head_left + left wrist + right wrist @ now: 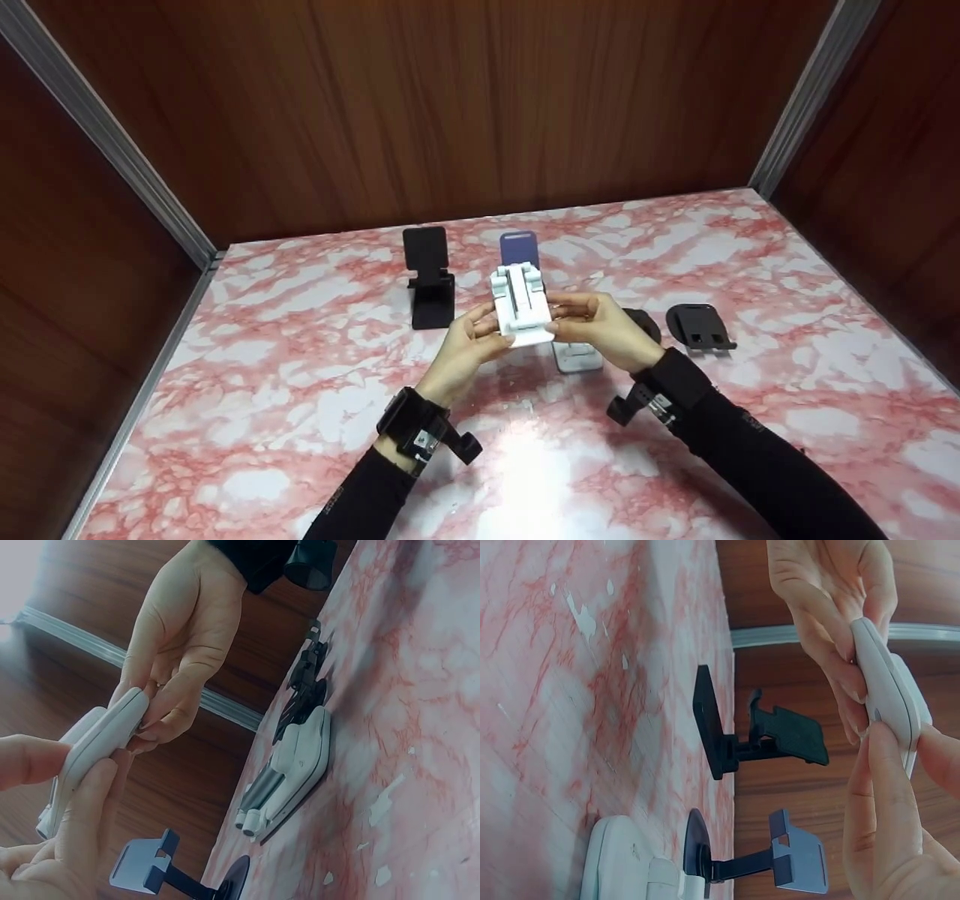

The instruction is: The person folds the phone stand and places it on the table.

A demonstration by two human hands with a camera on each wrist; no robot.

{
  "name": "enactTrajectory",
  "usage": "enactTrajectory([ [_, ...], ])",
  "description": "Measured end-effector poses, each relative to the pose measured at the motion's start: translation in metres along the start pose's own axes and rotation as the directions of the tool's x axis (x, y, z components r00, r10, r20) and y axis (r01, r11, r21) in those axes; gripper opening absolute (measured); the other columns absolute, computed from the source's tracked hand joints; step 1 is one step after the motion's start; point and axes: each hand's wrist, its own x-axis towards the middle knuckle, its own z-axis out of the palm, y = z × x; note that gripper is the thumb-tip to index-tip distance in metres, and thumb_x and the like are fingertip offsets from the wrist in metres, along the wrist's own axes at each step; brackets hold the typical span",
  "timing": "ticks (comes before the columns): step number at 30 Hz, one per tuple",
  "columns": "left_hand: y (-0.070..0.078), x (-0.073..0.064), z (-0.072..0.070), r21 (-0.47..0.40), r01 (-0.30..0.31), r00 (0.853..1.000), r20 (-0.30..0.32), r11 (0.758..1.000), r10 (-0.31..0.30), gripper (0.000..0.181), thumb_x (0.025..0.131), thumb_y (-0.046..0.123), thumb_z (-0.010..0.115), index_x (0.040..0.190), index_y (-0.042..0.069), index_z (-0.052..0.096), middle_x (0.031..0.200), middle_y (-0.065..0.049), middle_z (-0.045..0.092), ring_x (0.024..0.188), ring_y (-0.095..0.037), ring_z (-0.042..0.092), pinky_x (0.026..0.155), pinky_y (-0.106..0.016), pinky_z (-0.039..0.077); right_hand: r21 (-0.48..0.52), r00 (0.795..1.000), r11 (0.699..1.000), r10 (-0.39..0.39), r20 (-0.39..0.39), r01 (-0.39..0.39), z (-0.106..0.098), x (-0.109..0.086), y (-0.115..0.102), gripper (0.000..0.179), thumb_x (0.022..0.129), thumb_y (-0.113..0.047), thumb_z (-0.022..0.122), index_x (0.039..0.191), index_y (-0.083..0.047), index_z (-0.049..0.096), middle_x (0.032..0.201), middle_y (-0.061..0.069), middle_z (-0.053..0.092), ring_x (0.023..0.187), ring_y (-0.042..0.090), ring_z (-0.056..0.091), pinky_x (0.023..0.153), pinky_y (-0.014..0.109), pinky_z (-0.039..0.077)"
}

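A white folding phone stand [523, 306], folded flat, is held up above the table between both hands. My left hand [461, 351] pinches its left side near the lower edge, thumb in front and fingers behind. On the opposite side, my right hand [611, 334] grips it the same way. Both wrist views show the stand edge-on, its thick white body [885, 682] between the fingertips. Beneath the right hand a second white phone stand [292, 772] lies folded on the table, partly covered by that hand in the head view.
A black phone stand [430, 277] stands upright at the back left. Behind the held stand is a purple phone stand [518, 247] on a round dark base. Folded black stands, one of them [701, 326] at the right, lie on the marbled table [262, 420]. Wooden panels [480, 112] enclose it.
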Motion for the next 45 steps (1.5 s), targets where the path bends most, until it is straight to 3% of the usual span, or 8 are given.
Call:
enactTrajectory([
  [15,0.0,-0.003,-0.009,0.107,0.026,0.999,0.038,0.994,-0.03,0.068,0.081,-0.005,0.061,0.141,-0.003,0.03,0.123,-0.027,0.055,0.094,-0.017,0.065,0.087,-0.036,0.054,-0.064,1.0,0.998,0.023,-0.006,-0.023,0.004,-0.005,0.002,0.059,0.084,-0.004,0.064,0.137,0.006,0.038,0.101,0.004,0.065,0.09,0.01,0.064,0.08,0.025,0.055],
  [19,-0.001,-0.004,-0.01,0.116,0.044,0.998,0.037,0.992,-0.048,0.069,0.081,-0.005,0.061,0.141,-0.003,0.028,0.122,-0.027,0.055,0.092,-0.015,0.064,0.086,-0.034,0.054,-0.163,0.998,0.986,0.05,0.024,-0.046,0.004,-0.007,0.001,0.061,0.085,-0.009,0.064,0.138,0.003,0.037,0.114,0.014,0.061,0.094,0.013,0.063,0.085,0.034,0.055],
  [22,-0.002,-0.005,-0.011,0.116,0.059,0.997,0.037,0.991,-0.064,0.07,0.081,-0.005,0.061,0.141,-0.002,0.028,0.122,-0.027,0.056,0.092,-0.015,0.064,0.086,-0.036,0.054,-0.298,0.997,0.954,0.052,0.066,-0.03,0.004,-0.009,-0.001,0.062,0.087,-0.015,0.063,0.139,0.003,0.035,0.124,0.02,0.055,0.104,0.02,0.06,0.088,0.037,0.053],
  [25,-0.002,-0.005,-0.012,0.104,0.068,0.996,0.044,0.992,-0.073,0.07,0.08,-0.007,0.061,0.141,-0.002,0.028,0.122,-0.027,0.056,0.091,-0.015,0.065,0.087,-0.038,0.054,-0.453,0.996,0.891,0.015,0.092,0.028,0.004,-0.011,-0.002,0.062,0.088,-0.02,0.062,0.14,0.001,0.035,0.132,0.019,0.051,0.116,0.025,0.055,0.091,0.036,0.051],
  [29,-0.004,-0.004,-0.012,0.103,0.071,0.995,0.064,0.992,-0.078,0.066,0.08,-0.007,0.06,0.14,-0.003,0.031,0.121,-0.026,0.057,0.089,-0.014,0.065,0.087,-0.036,0.054,-0.618,0.993,0.777,-0.074,0.096,0.118,0.005,-0.014,-0.004,0.058,0.089,-0.02,0.062,0.138,0.001,0.039,0.137,0.018,0.047,0.125,0.029,0.047,0.099,0.039,0.046],
  [33,-0.008,-0.001,-0.013,0.144,0.09,0.992,0.073,0.985,-0.101,0.064,0.081,-0.006,0.06,0.138,-0.004,0.033,0.121,-0.026,0.057,0.088,-0.013,0.065,0.087,-0.036,0.054,-0.762,0.983,0.627,-0.169,0.069,0.162,0.006,-0.017,-0.006,0.055,0.089,-0.02,0.061,0.137,0.0,0.042,0.139,0.02,0.045,0.128,0.033,0.044,0.105,0.047,0.039],
  [37,-0.012,0.001,-0.012,0.177,0.11,0.989,0.082,0.978,-0.126,0.064,0.082,-0.006,0.059,0.139,-0.005,0.031,0.124,-0.026,0.054,0.091,-0.014,0.064,0.087,-0.035,0.054,-0.865,0.976,0.485,-0.218,0.021,0.127,0.007,-0.022,-0.008,0.058,0.09,-0.023,0.059,0.139,-0.002,0.038,0.144,0.019,0.038,0.135,0.036,0.032,0.11,0.052,0.029],
  [45,-0.022,0.006,-0.012,0.122,0.149,0.981,0.104,0.981,-0.162,0.061,0.083,-0.01,0.056,0.139,-0.007,0.03,0.126,-0.027,0.051,0.095,-0.017,0.063,0.087,-0.029,0.054,-0.929,0.968,0.36,-0.25,-0.013,0.081,0.004,-0.027,-0.007,0.065,0.092,-0.024,0.057,0.144,-0.001,0.026,0.149,0.023,0.025,0.139,0.041,0.017,0.114,0.053,0.021],
])
